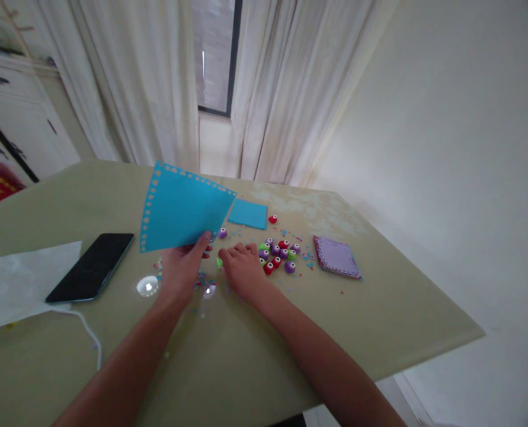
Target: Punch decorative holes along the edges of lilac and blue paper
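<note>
My left hand [181, 270] is closed on the lower right part of a blue sheet of paper [186, 207], thumb in front. Small punched holes run along the sheet's top and left edges. To its right, my right hand [243, 267] is low over the table, fingers curled round a small green paper punch [220, 262] that is mostly hidden. Just beyond that hand sit several red, purple and green paper punches [284, 253] in a cluster. A purple punch [222, 233] stands apart between the hands, and a red punch [273, 219] lies farther back.
A stack of blue paper [248, 214] lies behind the punches. Purple punched sheets [337, 257] are stacked at right. Paper bits [308, 257] are scattered about. On the left, a phone [92, 267] rests partly on white paper [19, 281], near a white cord [88, 329].
</note>
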{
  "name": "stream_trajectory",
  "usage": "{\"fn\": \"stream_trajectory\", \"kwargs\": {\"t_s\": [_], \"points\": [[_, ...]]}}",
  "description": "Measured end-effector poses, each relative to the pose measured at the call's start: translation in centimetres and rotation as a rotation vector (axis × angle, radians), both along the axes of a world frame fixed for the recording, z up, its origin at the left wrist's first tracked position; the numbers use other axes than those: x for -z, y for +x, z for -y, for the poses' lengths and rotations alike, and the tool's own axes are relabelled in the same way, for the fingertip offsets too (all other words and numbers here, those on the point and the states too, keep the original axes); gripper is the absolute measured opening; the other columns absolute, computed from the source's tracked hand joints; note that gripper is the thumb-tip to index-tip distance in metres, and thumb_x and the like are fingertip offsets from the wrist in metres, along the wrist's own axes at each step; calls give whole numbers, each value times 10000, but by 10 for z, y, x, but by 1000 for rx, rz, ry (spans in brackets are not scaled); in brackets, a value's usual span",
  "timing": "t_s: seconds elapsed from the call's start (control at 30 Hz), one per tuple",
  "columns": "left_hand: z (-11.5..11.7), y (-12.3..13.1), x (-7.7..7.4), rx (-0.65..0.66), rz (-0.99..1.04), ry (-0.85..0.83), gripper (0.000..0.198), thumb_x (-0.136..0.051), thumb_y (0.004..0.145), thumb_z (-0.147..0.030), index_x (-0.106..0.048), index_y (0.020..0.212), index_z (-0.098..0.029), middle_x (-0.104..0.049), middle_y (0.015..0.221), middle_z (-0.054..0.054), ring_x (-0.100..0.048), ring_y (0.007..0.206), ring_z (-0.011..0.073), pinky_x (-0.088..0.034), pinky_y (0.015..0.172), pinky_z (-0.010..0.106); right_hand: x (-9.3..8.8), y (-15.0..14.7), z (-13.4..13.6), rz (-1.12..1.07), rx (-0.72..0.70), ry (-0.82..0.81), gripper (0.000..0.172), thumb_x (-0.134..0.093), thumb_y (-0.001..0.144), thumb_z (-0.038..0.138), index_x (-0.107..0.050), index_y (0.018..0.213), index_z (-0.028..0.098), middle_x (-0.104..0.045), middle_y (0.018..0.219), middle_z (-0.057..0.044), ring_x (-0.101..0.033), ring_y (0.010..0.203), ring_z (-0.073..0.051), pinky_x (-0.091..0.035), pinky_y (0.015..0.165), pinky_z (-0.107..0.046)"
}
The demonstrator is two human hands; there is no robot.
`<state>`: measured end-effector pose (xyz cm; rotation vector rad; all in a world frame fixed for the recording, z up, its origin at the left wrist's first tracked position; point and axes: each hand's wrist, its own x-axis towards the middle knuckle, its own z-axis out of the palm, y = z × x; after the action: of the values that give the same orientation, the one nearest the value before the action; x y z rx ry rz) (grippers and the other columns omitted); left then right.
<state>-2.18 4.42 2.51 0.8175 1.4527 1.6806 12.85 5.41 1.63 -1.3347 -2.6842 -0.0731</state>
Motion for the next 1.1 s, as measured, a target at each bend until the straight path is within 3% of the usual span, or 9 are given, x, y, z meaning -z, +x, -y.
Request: {"fn": "stream_trajectory", "kwargs": {"t_s": [0.1, 0.27, 0.43, 0.53, 0.63, 0.87, 1.1], "points": [[4, 4, -1, 16, -48, -48, 472, -859, 604, -641, -732, 717, -201, -743, 662, 51, -680, 620, 213, -535, 608, 324, -4, 16, 12, -106, 41, -29, 136, -621, 1013, 187, -682, 1135, 178, -797, 1095, -144, -691, 1101, -314, -451, 1002, -477], [16, 11, -7, 87, -160, -75, 453, -837, 654, -633, -747, 736, -197, -728, 615, 43, -666, 577, 212, -500, 571, 317, -4, 44, 15, -863, 177, -136, 372, -746, 884, 257, -695, 1246, 185, -751, 1101, -88, -714, 907, -216, -562, 861, -364], [23, 21, -9, 164, -227, -95, 436, -823, 675, -621, -733, 703, -196, -707, 575, 46, -662, 541, 217, -469, 492, 301, -6, 55, 7, -1293, 168, -343, 326, -809, 864, 383, -757, 1139, 216, -735, 1062, -64, -704, 818, -182, -585, 759, -337], [26, 25, -8, 199, -231, -68, 420, -834, 684, -601, -737, 730, -196, -721, 597, 42, -663, 536, 208, -484, 499, 294, -8, 53, 8, -1401, 168, -492, 430, -905, 789, 442, -725, 1113, 223, -759, 982, -44, -712, 808, -191, -594, 747, -343], [29, 27, -8, 217, -242, -61, 413, -833, 696, -598, -740, 738, -198, -721, 601, 37, -663, 535, 204, -501, 509, 293, -9, 50, 11, -1422, 178, -539, 495, -957, 737, 457, -712, 1100, 228, -754, 943, -29, -697, 791, -181, -572, 717, -324], [29, 27, -12, 254, -257, -70, 391, -830, 693, -575, -755, 772, -199, -735, 620, 36, -684, 552, 210, -538, 527, 293, -13, 46, 12, -1539, 244, -726, 515, -992, 646, 446, -747, 1046, 232, -727, 803, 4, -649, 705, -168, -486, 640, -297], [28, 29, -7, 355, -326, -20, 351, -816, 740, -540, -759, 820, -203, -763, 662, 33, -698, 550, 214, -547, 520, 297, -12, 48, 8, -1717, 288, -910, 549, -1048, 537, 423, -733, 942, 228, -755, 870, 9, -655, 736, -146, -489, 708, -289]]}}
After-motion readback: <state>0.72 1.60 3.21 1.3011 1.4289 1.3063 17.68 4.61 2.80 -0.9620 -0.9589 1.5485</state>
